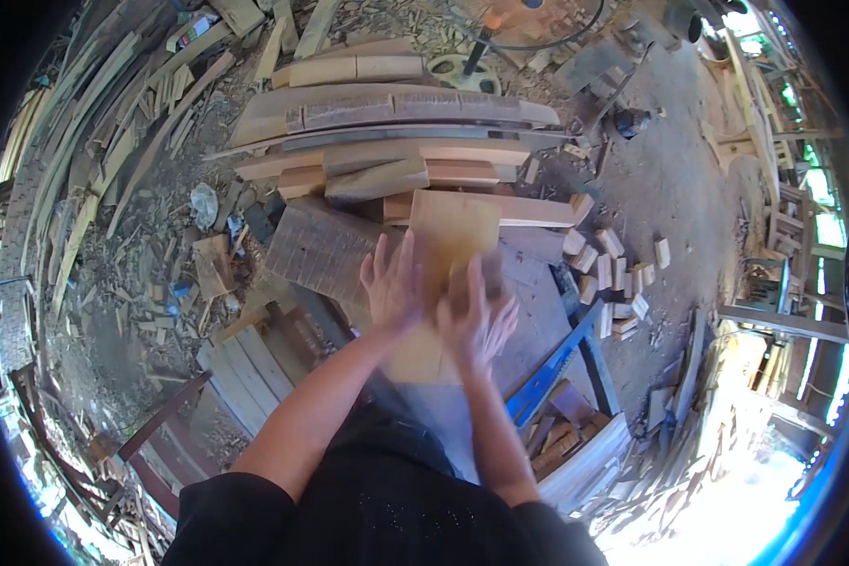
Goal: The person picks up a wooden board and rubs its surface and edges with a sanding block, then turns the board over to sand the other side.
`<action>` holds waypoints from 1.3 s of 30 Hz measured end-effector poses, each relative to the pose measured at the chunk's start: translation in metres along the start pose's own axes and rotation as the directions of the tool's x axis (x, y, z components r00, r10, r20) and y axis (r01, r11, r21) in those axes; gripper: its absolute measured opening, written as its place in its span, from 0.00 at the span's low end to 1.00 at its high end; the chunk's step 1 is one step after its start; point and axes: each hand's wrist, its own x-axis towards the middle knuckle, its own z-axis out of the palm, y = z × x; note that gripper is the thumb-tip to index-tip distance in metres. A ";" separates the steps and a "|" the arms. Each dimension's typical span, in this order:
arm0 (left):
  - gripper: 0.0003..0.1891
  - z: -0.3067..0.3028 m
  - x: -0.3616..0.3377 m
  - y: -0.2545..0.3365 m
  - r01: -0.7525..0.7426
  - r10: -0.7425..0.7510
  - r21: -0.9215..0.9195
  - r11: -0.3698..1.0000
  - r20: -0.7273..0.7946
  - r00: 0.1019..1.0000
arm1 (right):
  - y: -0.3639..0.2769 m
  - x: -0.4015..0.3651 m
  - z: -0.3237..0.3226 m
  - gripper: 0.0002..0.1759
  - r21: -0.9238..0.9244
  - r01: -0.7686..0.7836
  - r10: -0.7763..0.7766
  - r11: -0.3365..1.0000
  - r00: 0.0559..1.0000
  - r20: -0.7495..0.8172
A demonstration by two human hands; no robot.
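- one left hand (393, 291), one right hand (479, 327), middle
- over ten small wood blocks (619, 274), right
- one blue strip (554, 366), lower right
- one plastic bag (204, 205), left

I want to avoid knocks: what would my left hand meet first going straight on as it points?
Probably the stacked brown wooden beams; depth is unclear, so your left hand might pass above.

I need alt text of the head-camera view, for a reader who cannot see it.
A person's bare left hand and bare right hand, partly blurred, are at a flat, pale-brown wooden board. Beyond it lie long brown wooden planks; to the right, small pale rectangular wooden blocks are scattered on brown ground.
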 end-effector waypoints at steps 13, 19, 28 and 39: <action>0.30 -0.004 0.001 0.003 0.031 -0.031 -0.013 0.999 0.025 0.999 | 0.011 -0.056 -0.034 0.50 0.008 -0.145 0.132 0.989 0.922 0.365; 0.30 0.001 -0.002 0.002 0.009 -0.010 -0.011 1.000 -0.011 1.000 | -0.019 0.100 0.023 0.50 0.082 -0.104 0.094 0.991 0.989 0.110; 0.32 -0.001 -0.002 0.001 0.026 -0.025 -0.021 0.999 0.012 1.000 | 0.015 -0.051 -0.028 0.48 -0.017 -0.004 0.006 1.000 0.989 0.145; 0.33 0.001 0.000 0.002 -0.015 0.014 -0.009 1.000 -0.044 0.999 | 0.016 -0.028 -0.019 0.49 -0.018 -0.031 0.033 0.999 0.992 0.123</action>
